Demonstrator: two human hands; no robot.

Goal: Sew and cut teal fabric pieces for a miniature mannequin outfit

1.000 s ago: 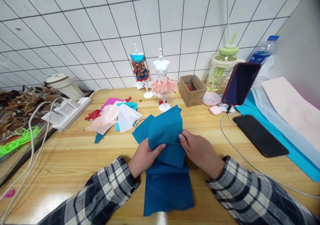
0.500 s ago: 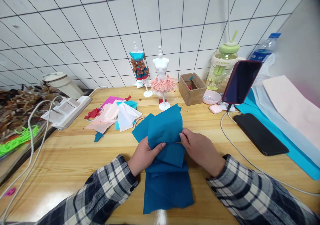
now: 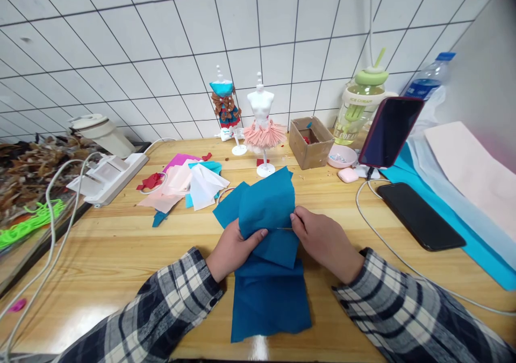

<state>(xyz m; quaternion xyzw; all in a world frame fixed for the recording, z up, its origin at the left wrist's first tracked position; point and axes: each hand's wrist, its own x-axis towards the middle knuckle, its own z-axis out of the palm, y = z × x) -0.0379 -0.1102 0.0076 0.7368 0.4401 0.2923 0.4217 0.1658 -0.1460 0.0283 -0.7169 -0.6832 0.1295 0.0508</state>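
Observation:
A strip of dark teal fabric [image 3: 266, 204] is folded between my hands above the table, its lower end hanging toward me. My left hand [image 3: 237, 247] is closed on the fabric's left side, thumb on top and the other fingers hidden beneath. At the right edge, my right hand [image 3: 322, 239] pinches a thin needle [image 3: 283, 228] that lies level across the fold. The needle's tip lies near my left thumb; whether it pierces the cloth I cannot tell. A second teal piece [image 3: 229, 206] sticks out behind the folded part.
Fabric scraps [image 3: 177, 183] lie to the left, near a white power strip [image 3: 108, 177]. Two small dress forms [image 3: 261, 105] stand at the back beside a cardboard box [image 3: 310, 142]. On the right are a propped phone [image 3: 389, 132], a flat phone [image 3: 419, 215], a cable and a drink bottle [image 3: 360, 105].
Hands, needle and fabric hold almost the same pose. The whole view has shifted very slightly.

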